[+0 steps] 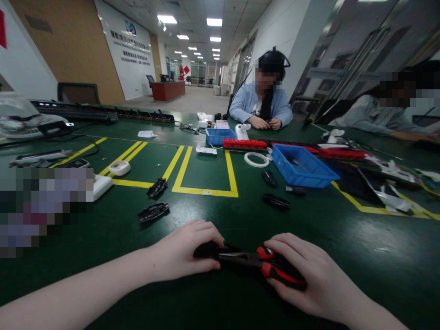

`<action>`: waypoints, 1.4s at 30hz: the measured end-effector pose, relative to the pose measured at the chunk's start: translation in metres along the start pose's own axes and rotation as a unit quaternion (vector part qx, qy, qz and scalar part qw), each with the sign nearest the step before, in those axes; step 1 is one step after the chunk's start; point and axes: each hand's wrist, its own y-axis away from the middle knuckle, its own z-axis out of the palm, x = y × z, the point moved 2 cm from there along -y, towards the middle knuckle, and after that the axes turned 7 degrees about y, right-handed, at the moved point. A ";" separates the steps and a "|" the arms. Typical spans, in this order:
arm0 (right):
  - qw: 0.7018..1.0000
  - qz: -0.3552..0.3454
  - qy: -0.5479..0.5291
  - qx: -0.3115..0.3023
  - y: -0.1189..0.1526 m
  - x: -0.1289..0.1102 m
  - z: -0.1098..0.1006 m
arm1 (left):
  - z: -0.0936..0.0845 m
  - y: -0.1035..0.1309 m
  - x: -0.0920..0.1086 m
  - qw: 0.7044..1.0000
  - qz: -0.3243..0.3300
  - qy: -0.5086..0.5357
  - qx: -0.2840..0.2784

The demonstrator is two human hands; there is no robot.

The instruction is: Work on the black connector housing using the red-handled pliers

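My right hand (302, 270) is wrapped around the red and black handles of a pair of needle-nose pliers (242, 259). The jaws point left and reach a small black plastic part (205, 250), which my left hand (189, 250) pinches between thumb and fingers. Whether the jaws grip the part I cannot tell, since it is dark there. Past my left hand lie two black shell pieces, an upper one (157, 188) and a lower one (153, 212). Beyond my right hand are more black pieces, among them a long shell (276, 201) and a smaller one (269, 178).
A blue bin (302, 167) holding dark parts stands at the right, near a white tape roll (256, 159). Behind is a smaller blue bin (220, 136). Yellow tape (206, 191) marks the green table. A person (261, 101) sits across; another (381, 107) is at far right.
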 end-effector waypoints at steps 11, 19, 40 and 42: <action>0.999 0.016 -0.029 -0.001 -0.005 -0.011 0.004 | 0.002 -0.001 -0.003 1.000 0.020 -0.006 0.002; 0.999 0.018 -0.032 -0.002 -0.004 -0.009 0.002 | 0.000 -0.002 -0.001 1.000 0.021 -0.013 -0.005; 1.000 0.017 -0.006 -0.020 -0.001 0.003 -0.001 | -0.001 -0.001 -0.001 1.000 0.006 0.001 -0.008; 1.000 0.016 -0.007 -0.015 -0.001 0.003 -0.001 | -0.001 -0.001 -0.001 1.000 0.005 0.001 -0.010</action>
